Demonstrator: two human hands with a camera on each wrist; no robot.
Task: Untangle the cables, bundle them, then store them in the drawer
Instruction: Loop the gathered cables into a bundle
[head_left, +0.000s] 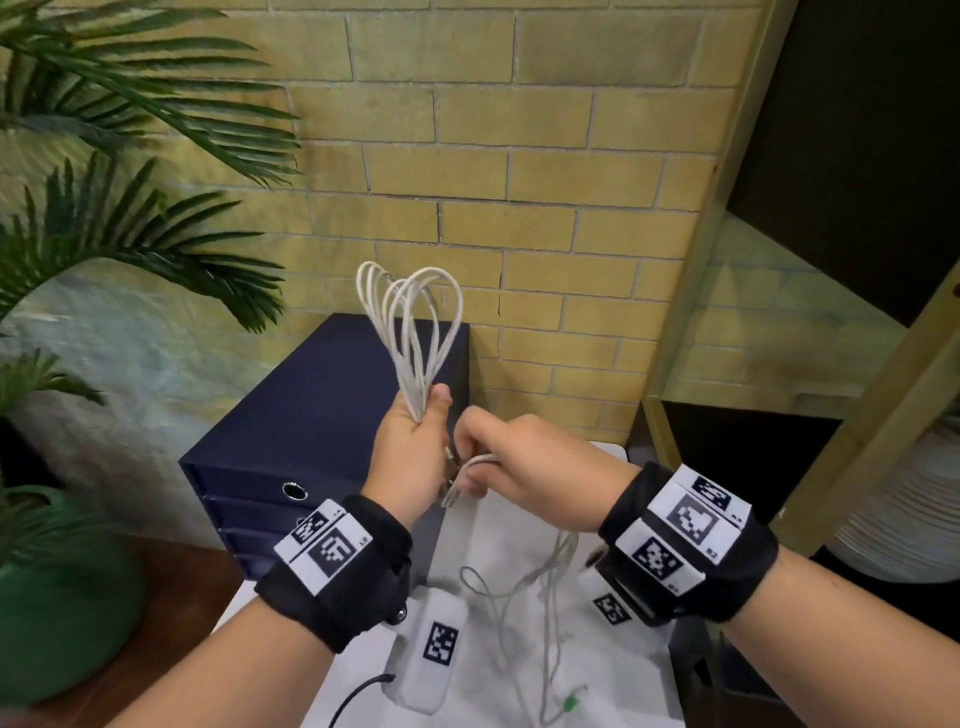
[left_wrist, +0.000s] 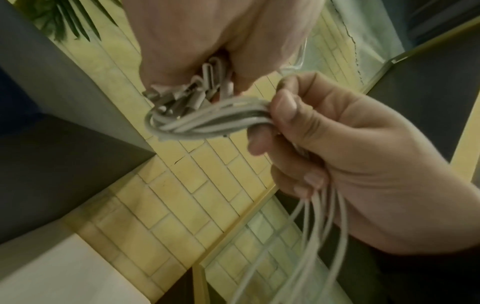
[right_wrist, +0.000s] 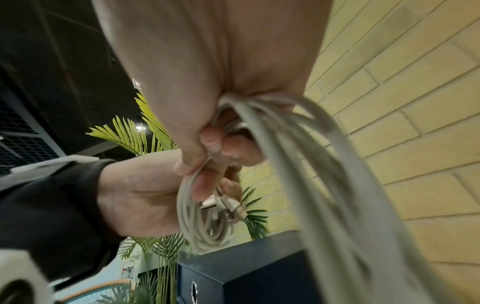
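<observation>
White tabletop (head_left: 597, 675) beside brick wall (head_left: 519, 156)

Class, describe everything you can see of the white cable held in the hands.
The white cable is thin, smooth and plastic-looking, folded into several long loops that stand upright above the left hand, which grips them in its fist. The right hand pinches strands below. Plug ends cluster between the hands.

Staged indoor set: painted brick wall (head_left: 519, 156), potted palm (head_left: 130, 208), drawer cabinet (head_left: 322, 415).
</observation>
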